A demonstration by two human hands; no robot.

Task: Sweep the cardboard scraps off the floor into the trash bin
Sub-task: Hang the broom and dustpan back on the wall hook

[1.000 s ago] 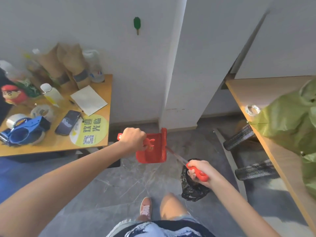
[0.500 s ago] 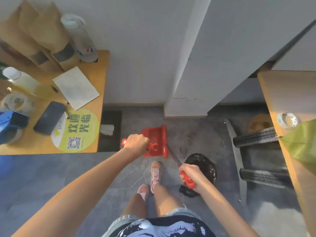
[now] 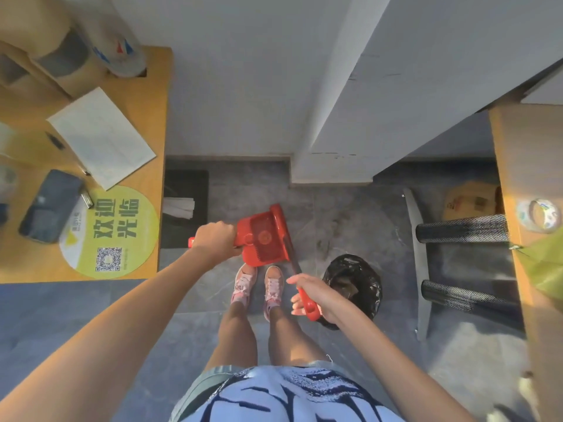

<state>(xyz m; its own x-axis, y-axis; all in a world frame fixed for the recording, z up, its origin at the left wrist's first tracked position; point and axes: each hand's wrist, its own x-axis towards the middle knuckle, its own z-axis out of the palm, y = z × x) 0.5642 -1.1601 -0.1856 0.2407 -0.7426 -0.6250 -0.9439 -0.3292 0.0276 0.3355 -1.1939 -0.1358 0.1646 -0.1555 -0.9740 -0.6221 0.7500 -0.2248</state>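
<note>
Floor (image 3: 91, 315): grey stone tile across the middle and bottom of the frame. I can make out no loose scraps on it, only dark smudges at centre.
Left tabletop (image 3: 160, 86): wood, at the left edge, carrying a phone, paper and a round yellow sticker.
Right tabletop (image 3: 518, 153): wood, along the right edge, with a tape roll on it.
Trash bin (image 3: 370, 269): black-bagged with its mouth open, standing on the floor right of centre, just beside the person's shoes.
Dustpan (image 3: 263, 239): red, held up off the floor at centre frame with its ribbed inside facing the camera. Nothing shows in it.
Brush (image 3: 307, 301): a red handle and a dark shaft that runs up along the dustpan's right edge.
Left grip (image 3: 214, 240): closed tight round the dustpan's handle, left of the pan.
Right grip (image 3: 315, 295): fingers wrapped round the brush's red handle, just left of the bin's rim.
Cardboard scraps (image 3: 347, 289): a brownish piece lies inside the bin's mouth, probably cardboard.
Step in hand: judging by the bare pan beside the bin, a load looks already tipped in.
Next move: look for leftover scraps, then lower the pan's lip flat to the floor and draw the brush toward it.
</note>
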